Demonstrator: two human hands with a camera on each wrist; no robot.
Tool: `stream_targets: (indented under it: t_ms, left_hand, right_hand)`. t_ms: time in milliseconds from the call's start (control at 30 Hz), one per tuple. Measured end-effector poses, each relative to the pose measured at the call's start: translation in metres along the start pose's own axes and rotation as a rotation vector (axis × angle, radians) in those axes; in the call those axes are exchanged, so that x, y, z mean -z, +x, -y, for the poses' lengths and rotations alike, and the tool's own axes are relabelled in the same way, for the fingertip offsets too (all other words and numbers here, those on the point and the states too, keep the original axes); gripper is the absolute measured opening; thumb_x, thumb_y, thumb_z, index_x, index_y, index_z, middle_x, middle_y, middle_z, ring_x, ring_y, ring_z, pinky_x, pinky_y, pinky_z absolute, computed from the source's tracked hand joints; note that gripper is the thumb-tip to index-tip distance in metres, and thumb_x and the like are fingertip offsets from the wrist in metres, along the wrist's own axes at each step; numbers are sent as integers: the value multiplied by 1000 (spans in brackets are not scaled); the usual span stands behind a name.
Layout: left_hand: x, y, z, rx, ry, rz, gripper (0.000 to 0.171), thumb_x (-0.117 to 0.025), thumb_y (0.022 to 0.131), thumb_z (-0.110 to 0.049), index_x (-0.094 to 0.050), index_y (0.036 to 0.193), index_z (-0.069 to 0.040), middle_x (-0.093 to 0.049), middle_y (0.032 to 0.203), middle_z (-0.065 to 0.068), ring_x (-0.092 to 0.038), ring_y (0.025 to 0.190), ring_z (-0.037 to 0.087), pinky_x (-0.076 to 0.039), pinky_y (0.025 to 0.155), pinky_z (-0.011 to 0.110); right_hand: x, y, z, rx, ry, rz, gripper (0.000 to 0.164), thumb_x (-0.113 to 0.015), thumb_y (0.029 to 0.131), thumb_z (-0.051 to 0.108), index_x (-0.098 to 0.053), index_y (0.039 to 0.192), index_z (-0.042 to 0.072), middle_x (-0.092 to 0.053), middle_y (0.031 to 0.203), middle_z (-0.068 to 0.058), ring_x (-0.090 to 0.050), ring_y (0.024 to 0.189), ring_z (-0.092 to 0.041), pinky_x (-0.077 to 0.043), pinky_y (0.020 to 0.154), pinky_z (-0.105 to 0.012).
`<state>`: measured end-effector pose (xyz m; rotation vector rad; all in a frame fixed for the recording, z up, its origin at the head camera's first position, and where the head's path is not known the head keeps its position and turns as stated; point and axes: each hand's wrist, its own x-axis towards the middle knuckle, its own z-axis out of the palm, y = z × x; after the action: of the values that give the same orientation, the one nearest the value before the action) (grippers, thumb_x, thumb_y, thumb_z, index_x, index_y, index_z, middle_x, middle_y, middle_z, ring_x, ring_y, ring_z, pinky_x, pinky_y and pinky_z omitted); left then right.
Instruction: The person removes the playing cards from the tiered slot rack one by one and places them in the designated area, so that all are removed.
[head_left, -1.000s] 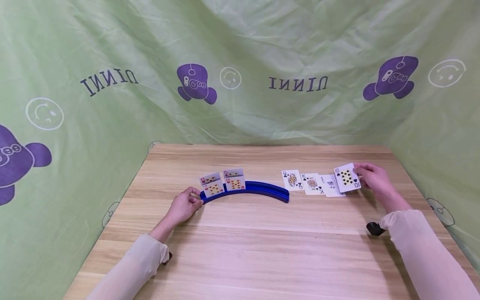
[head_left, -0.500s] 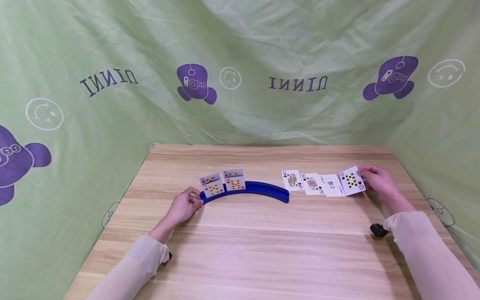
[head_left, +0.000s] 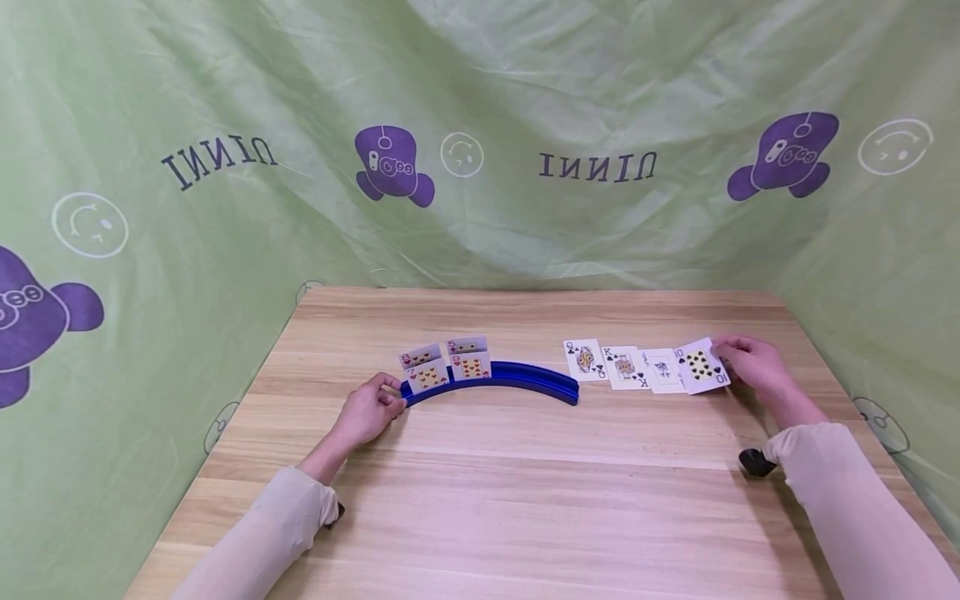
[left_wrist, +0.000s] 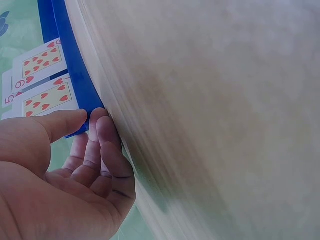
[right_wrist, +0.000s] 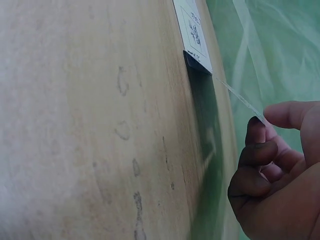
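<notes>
My left hand point(head_left: 369, 410) grips the left end of a curved blue card holder point(head_left: 528, 375), thumb on one side and fingers on the other in the left wrist view. Two pairs of playing cards stand in the holder: a seven of hearts point(head_left: 427, 377) before an eight, and a nine of hearts point(left_wrist: 42, 64) before a five. At the far right, my right hand point(head_left: 757, 367) pinches the right edge of a ten of spades point(head_left: 699, 367). That card is tilted, its left edge beside the joker; the right wrist view shows it nearly edge-on.
A face-up row of a queen point(head_left: 582, 360), a king point(head_left: 622, 367) and a joker point(head_left: 663, 371) lies between the holder and the right hand. The wooden table point(head_left: 525, 500) meets a green printed curtain point(head_left: 495, 233) at the back and sides.
The ten of spades has moved right, off the joker it overlapped, and its tilt has changed in the right hand. The left hand and the blue holder stay put.
</notes>
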<state>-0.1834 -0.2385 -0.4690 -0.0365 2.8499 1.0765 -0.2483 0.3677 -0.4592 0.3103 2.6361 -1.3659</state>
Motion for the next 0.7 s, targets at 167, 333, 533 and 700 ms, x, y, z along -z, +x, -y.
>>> stream_targets:
  t_ms: [167, 333, 533, 700]
  left_hand:
    - [0, 0, -1, 4, -11, 4, 26, -68, 92, -11, -59, 115, -5, -75, 88, 8, -60, 68, 12, -44, 64, 28]
    - [1, 0, -1, 0, -10, 3, 26, -68, 92, -11, -59, 115, -4, -75, 88, 9, -60, 67, 12, -45, 64, 28]
    - [0, 0, 0, 5, -11, 4, 26, -68, 92, -11, -59, 115, -4, -75, 88, 9, -60, 67, 12, -45, 64, 28]
    - [0, 0, -1, 7, -10, 0, 26, -69, 92, -11, -59, 115, -5, -75, 88, 8, -60, 67, 12, -45, 64, 28]
  right_hand:
    - [2, 0, -4, 20, -15, -20, 52, -48, 102, 37, -49, 139, -1, -57, 106, 12, -51, 89, -2, -47, 73, -21]
    - [4, -1, -4, 47, -22, -39, 52, -48, 103, 38, -51, 137, -2, -50, 89, 31, -51, 90, -4, -46, 72, -22]
    - [1, -4, -1, 55, 4, -26, 52, -47, 104, 38, -49, 138, -1, -53, 89, 32, -51, 81, -6, -46, 70, -25]
    - [-1, -5, 2, 49, 43, -5, 55, -49, 103, 41, -48, 140, 0, -55, 94, 27, -52, 84, -4, -48, 73, -23]
